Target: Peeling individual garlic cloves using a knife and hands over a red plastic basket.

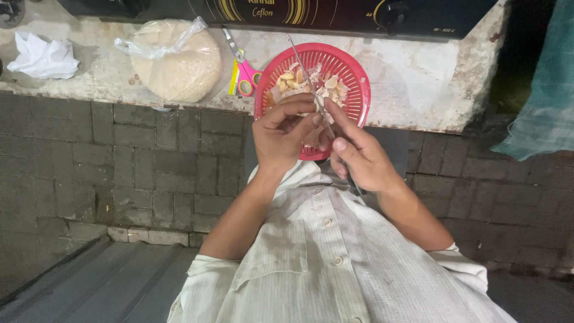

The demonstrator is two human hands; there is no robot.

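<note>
My left hand (282, 136) pinches a small pale garlic clove (317, 118) between thumb and fingers, just above the near rim of a red plastic basket (353, 90). In my right hand (359, 157) is a thin knife (306, 73), its blade slanting up over the basket and touching the clove. The basket holds several garlic cloves and papery peels (299, 82). Both hands meet over my white striped shirt.
A clear bag of pale grain (177, 60) lies on the stone ledge (418, 78) left of the basket, with pink-and-yellow scissors (244, 70) between them. A crumpled white bag (43, 57) sits far left. A black stove (335, 15) stands behind. Brick paving lies below, with green cloth (541, 101) at the right.
</note>
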